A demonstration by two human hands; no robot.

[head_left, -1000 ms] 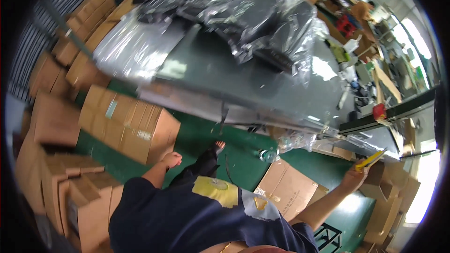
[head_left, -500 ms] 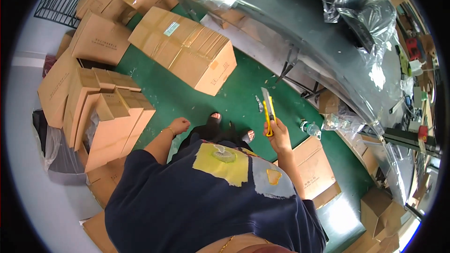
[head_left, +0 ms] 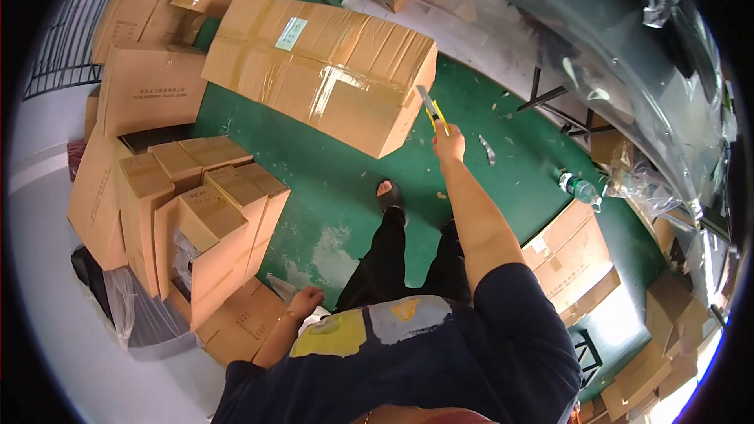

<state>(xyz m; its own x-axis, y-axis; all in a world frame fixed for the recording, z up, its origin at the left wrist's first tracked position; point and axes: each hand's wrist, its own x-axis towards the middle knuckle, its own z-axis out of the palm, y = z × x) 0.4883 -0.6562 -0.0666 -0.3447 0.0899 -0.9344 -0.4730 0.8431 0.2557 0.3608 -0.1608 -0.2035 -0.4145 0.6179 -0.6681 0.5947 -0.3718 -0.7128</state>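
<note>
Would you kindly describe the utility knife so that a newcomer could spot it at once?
Find the large taped carton on the green floor, near the top of the view. By its right end, the right hand holds the utility knife, blade forward. A narrow yellow body and grey blade set it apart from the brown cardboard.

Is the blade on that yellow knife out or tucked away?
Out: the silver blade sticks out past the yellow handle of the utility knife, gripped in the right hand.
</note>
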